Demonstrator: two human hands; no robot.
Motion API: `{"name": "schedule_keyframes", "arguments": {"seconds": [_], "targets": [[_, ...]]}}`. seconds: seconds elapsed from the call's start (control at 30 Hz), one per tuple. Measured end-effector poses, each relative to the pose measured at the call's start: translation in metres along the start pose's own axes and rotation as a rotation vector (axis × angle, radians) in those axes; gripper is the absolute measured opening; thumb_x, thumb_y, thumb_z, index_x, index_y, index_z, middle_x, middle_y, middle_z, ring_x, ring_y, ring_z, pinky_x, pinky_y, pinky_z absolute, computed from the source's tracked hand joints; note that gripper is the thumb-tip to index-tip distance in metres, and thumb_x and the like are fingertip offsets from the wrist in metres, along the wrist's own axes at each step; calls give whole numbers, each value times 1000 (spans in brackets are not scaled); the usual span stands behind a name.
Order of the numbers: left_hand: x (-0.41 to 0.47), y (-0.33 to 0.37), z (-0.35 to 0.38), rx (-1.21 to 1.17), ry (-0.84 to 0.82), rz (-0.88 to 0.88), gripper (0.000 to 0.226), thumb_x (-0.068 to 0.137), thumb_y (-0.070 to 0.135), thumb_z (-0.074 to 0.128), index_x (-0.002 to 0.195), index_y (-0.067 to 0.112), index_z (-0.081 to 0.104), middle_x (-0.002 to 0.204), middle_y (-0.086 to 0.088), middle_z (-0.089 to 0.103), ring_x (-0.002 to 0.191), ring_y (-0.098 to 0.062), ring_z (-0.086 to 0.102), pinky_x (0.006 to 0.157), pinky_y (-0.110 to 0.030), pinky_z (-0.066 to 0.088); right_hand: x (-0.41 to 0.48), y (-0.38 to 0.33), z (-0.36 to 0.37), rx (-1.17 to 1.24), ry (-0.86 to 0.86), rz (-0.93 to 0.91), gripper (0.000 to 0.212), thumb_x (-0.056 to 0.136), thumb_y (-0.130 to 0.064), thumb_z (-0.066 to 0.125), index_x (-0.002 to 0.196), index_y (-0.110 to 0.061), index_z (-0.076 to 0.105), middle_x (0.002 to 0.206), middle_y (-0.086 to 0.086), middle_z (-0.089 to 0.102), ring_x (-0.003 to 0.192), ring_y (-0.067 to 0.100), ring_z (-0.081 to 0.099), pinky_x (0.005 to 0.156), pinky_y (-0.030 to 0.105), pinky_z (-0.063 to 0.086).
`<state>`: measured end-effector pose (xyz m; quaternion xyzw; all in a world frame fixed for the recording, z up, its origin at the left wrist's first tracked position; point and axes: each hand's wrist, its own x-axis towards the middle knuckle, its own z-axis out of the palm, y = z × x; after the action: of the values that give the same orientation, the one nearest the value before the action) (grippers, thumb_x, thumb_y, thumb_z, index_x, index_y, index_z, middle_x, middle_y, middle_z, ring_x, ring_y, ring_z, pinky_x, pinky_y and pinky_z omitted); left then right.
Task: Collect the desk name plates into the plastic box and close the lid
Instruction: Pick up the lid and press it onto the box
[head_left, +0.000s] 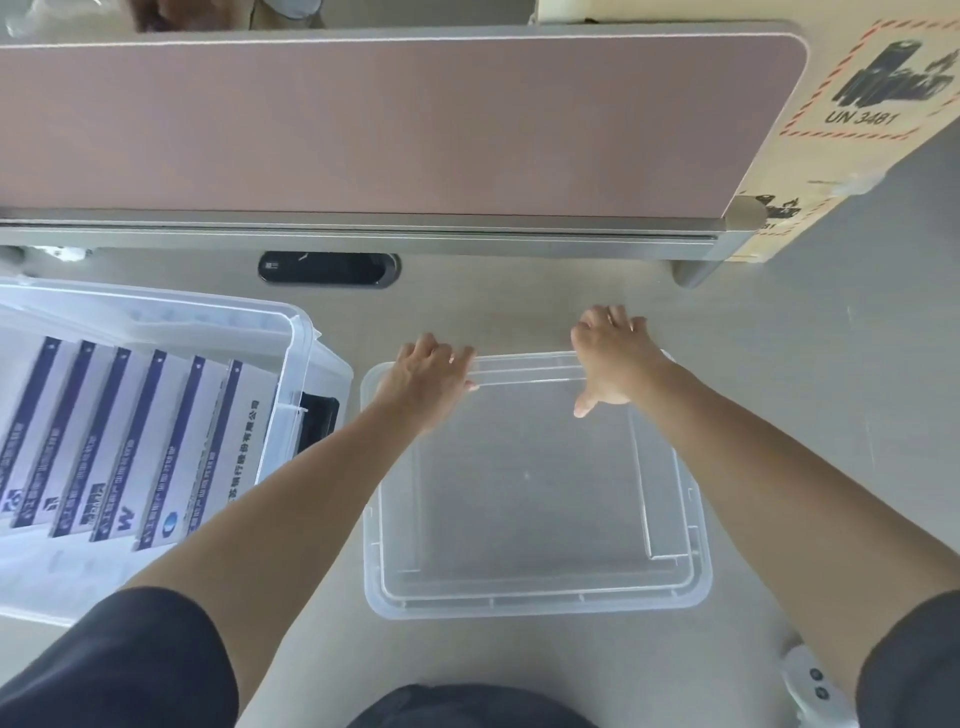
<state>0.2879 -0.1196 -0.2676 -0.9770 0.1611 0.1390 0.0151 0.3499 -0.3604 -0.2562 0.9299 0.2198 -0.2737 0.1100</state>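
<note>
The left hand (431, 376) and right hand (615, 358) gripped the lid (535, 587) by its far rim, probably to cover the box (298, 332) beside it on the desk (779, 415), 6 plates (156, 441) already inside.

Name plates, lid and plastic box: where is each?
name plates (156, 441), head view, face of one plate
lid (530, 493), head view, clear flat middle
plastic box (293, 353), head view, right rim
</note>
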Motion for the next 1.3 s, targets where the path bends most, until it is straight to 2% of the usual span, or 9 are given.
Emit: {"name": "schedule_keyframes", "arguments": {"seconds": [0.1, 0.23, 0.37, 0.5, 0.63, 0.77, 0.93, 1.13, 1.3], "targets": [[3, 10, -17, 27, 67, 0, 39, 93, 35, 56, 118, 5, 56, 100, -18, 66, 97, -41, 54, 77, -45, 43, -21, 13, -10, 1, 54, 24, 87, 56, -64, 82, 116, -11, 47, 113, 4, 54, 113, 29, 45, 94, 41, 36], [-1, 29, -57, -33, 184, -34, 40, 94, 38, 54, 122, 9, 55, 105, -16, 64, 98, -39, 57, 81, -44, 41, -68, 29, -39, 151, 114, 99, 79, 68, -52, 83, 116, -10, 38, 97, 6, 64, 81, 30, 58, 74, 36, 43], [-19, 42, -111, -89, 358, 0, 41, 93, 41, 54, 123, 12, 54, 105, -14, 63, 93, -36, 61, 81, -42, 41, -127, 43, -70, 220, 312, 178, 75, 72, -47, 80, 130, -15, 46, 123, 5, 63, 106, 31, 61, 86, 39, 45], [-56, 58, -163, -138, 460, 90, 39, 89, 42, 60, 119, 17, 58, 107, -10, 64, 100, -34, 61, 89, -41, 41, -197, 39, -88, 262, 415, 261, 48, 85, -41, 70, 125, -18, 57, 125, 3, 63, 116, 29, 56, 91, 40, 44], [-109, 67, -184, -71, 313, 99, 45, 93, 52, 49, 127, 24, 56, 119, -5, 63, 110, -30, 59, 86, -37, 44, -261, 6, -76, 373, 407, 301, 25, 87, -41, 69, 89, -20, 56, 105, -3, 63, 105, 25, 60, 78, 32, 46], [-161, 56, -183, -170, 129, 151, 50, 87, 62, 53, 122, 27, 62, 121, -6, 63, 110, -31, 59, 87, -37, 48, -308, -33, -48, 529, 383, 311, 31, 84, -34, 75, 73, -21, 50, 83, 1, 60, 83, 30, 59, 75, 38, 50], [-217, 50, -161, -339, -80, 296, 48, 79, 54, 69, 114, 21, 67, 115, 3, 62, 105, -21, 58, 80, -28, 43, -354, -81, -8, 659, 379, 382, 27, 77, -36, 82, 84, -21, 61, 87, -6, 59, 83, 20, 58, 68, 31, 45], [-254, 38, -129, -456, -231, 316, 46, 68, 48, 82, 108, 31, 69, 96, 16, 59, 92, -13, 58, 66, -21, 41, -384, -122, 23, 673, 288, 311, 32, 77, -38, 82, 98, -19, 67, 98, -8, 57, 89, 12, 54, 68, 14, 38], [-265, 45, -119, -389, -285, 280, 34, 68, 36, 84, 98, 27, 69, 100, 9, 64, 94, -16, 60, 69, -25, 44, -390, -138, 37, 747, 159, 302, 27, 71, -39, 85, 92, -28, 72, 91, -9, 64, 83, 11, 62, 76, 28, 50]]}}
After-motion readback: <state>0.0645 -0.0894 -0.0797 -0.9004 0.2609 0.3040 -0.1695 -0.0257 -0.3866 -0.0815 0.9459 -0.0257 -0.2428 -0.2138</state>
